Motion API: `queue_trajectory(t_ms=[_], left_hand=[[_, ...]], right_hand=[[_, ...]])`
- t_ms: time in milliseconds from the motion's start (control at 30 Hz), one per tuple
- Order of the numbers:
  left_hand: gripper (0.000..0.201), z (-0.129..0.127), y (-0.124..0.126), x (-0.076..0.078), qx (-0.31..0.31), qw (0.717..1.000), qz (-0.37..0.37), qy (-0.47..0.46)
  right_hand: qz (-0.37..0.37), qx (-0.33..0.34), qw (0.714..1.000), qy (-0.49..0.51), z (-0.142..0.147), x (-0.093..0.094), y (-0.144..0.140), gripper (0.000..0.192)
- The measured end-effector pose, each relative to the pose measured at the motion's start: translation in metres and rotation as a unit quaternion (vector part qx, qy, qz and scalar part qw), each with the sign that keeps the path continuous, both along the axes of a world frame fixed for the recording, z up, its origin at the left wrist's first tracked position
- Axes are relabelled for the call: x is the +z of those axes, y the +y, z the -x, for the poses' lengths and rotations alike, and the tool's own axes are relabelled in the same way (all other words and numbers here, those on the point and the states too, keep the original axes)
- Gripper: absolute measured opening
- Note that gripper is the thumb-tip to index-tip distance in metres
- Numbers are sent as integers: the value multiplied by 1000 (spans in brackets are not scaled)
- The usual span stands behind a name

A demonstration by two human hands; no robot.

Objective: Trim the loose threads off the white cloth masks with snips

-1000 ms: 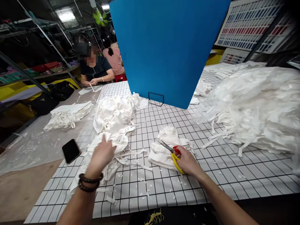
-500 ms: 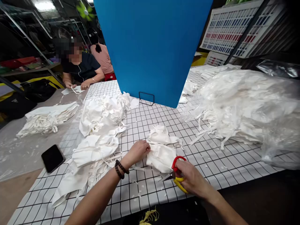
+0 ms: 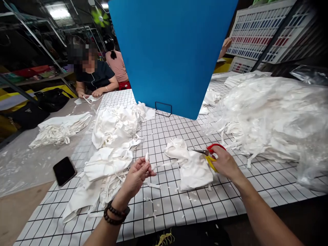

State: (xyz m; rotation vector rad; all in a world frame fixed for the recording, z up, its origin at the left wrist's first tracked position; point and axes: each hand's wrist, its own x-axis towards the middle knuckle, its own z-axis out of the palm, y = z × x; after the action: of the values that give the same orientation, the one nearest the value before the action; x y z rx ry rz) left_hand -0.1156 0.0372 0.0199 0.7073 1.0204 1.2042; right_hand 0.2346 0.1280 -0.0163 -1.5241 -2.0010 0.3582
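Hands work over checked tablecloth, blue board behind.

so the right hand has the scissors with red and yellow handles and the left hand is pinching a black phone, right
Not quite. The right hand does hold the scissors with red and yellow handles, but the left hand pinches a small white fabric strip, not the black phone, which lies untouched on the table's left side. The head view shows this.

My right hand covers most of the scissors handles. Blue board hides the worktop behind it and all but one hand of a person. White heap cut off at right edge.
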Motion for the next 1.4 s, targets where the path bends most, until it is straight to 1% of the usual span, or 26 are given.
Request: queue_trajectory(t_ms=[33, 100, 200, 267, 300, 333, 367, 433, 467, 500, 533, 567, 633, 700, 733, 800, 867, 967, 1033, 1133, 1200, 1267, 1333, 1400], left_hand=[[27, 3, -4, -2, 20, 1000, 10, 11], [28, 9, -10, -4, 46, 998, 22, 40], [28, 20, -15, -2, 66, 992, 20, 102], [27, 28, -17, 0, 67, 979, 12, 194], [27, 32, -17, 1, 56, 963, 8, 265], [28, 35, -17, 0, 32, 937, 1, 348], [30, 37, -17, -1, 5, 902, -12, 432], [33, 35, -16, -5, -28, 815, -56, 576], [34, 30, -14, -8, -27, 778, -85, 622], [35, 23, -11, -11, -19, 751, -116, 649], [36, 14, -7, -15, -15, 738, -144, 659], [35, 4, -2, -18, -27, 741, -166, 650], [34, -19, 11, -25, -92, 770, -190, 602], [33, -38, 28, -30, -162, 793, -195, 554], [33, -46, 37, -32, -187, 798, -192, 540], [32, -55, 54, -35, -231, 799, -184, 524], [31, -57, 68, -35, -286, 797, -168, 505], [32, -57, 77, -31, -349, 792, -138, 481], [31, -58, 74, -24, -367, 797, -127, 462], [29, -65, 60, -7, -392, 808, -133, 420], [28, -71, 47, 7, -393, 830, -136, 371], [28, -76, 35, 23, -371, 865, -126, 314], [27, -80, 24, 40, -340, 895, -113, 264], [27, -84, 14, 57, -321, 912, -106, 230]], right_hand=[[3, -3, 1000, 6, 4, -3, -3, 7], [24, -33, 998, 39, 11, -5, -10, 10], [98, -98, 982, 126, 20, -1, -22, 25], [159, -103, 970, 151, 25, 3, -28, 34], [186, -88, 967, 148, 27, 4, -31, 38], [208, -68, 966, 137, 30, 4, -34, 41], [224, -45, 966, 123, 33, 3, -38, 42], [236, -9, 967, 97, 39, -2, -45, 36], [234, 1, 968, 85, 41, -6, -49, 31], [230, 8, 970, 75, 43, -10, -52, 26], [226, 12, 972, 69, 44, -13, -54, 22], [222, 15, 973, 65, 45, -17, -56, 19], [218, 19, 974, 66, 44, -21, -58, 18], [214, 21, 974, 71, 42, -23, -59, 17], [212, 20, 974, 73, 41, -23, -59, 17], [206, 19, 975, 74, 39, -21, -61, 17], [200, 14, 977, 75, 38, -18, -63, 18], [185, -9, 979, 80, 42, -12, -66, 18], [167, -26, 982, 90, 48, -10, -65, 19], [135, -50, 984, 108, 62, -12, -56, 22], [115, -81, 983, 116, 68, -14, -44, 21], [97, -115, 981, 124, 67, -10, -30, 22], [75, -135, 979, 135, 59, 4, -17, 26], [42, -139, 979, 144, 48, 29, -5, 27]])
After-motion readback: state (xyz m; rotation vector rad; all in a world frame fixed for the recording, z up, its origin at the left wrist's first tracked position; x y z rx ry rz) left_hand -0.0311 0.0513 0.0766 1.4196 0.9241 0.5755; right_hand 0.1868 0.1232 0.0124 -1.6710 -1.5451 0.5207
